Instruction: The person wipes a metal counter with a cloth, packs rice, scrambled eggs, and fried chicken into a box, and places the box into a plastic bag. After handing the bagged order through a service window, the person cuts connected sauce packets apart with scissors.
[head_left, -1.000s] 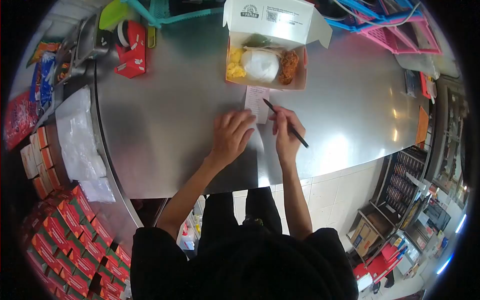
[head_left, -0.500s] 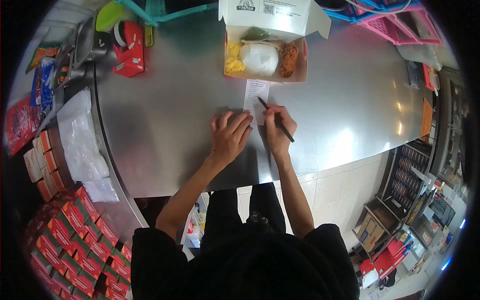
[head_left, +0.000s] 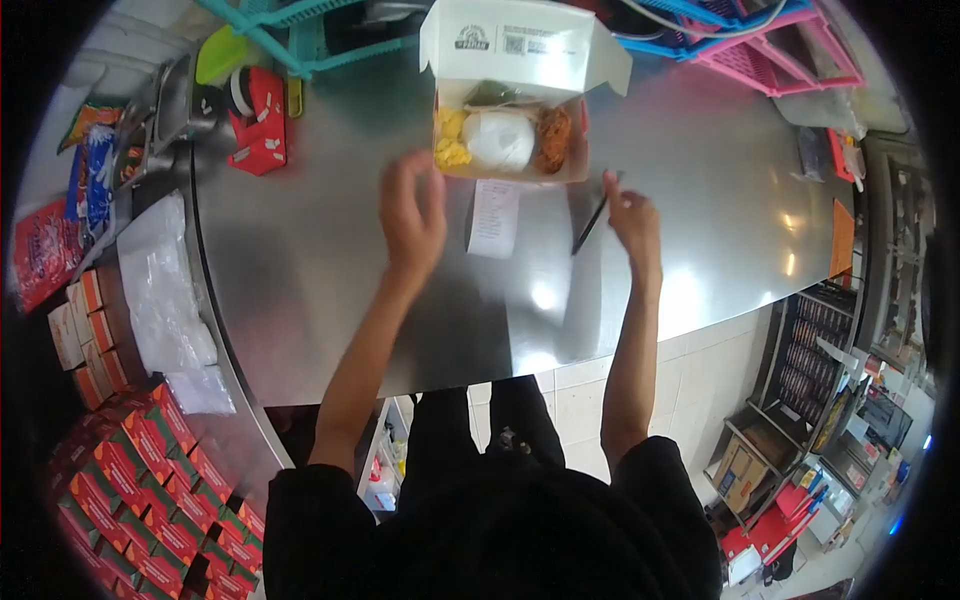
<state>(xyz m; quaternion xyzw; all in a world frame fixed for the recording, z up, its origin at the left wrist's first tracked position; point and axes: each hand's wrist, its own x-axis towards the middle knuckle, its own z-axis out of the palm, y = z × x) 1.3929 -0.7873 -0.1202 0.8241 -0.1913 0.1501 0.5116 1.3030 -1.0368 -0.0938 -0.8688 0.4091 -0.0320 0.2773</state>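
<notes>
Red-and-green cartons [head_left: 150, 490] stand stacked at lower left, with clear plastic bags [head_left: 165, 290] above them, outside the curved left edge of our steel desk [head_left: 300, 280]. Just inside that edge sits a red tape dispenser [head_left: 262, 125]. A wide stretch of steel runs from there to our left hand [head_left: 412, 215], raised and slightly blurred, half open with fingers loosely curved, holding nothing that we can see. Its fingertips are close to the left side of the open meal box [head_left: 530, 178], at the desk's far side; we cannot tell if they touch. The box holds yellow food, a white mound and a browned fried piece. The printed slip [head_left: 493, 220] lies just on our side of it. Right of the slip, past a strip of steel, a black pen [head_left: 590, 228] slants up to the fingertips of our right hand [head_left: 636, 225]. That hand is partly curled; whether it grips the pen, we cannot tell. More open steel reaches rightward to an orange piece [head_left: 842, 238] at the edge.
</notes>
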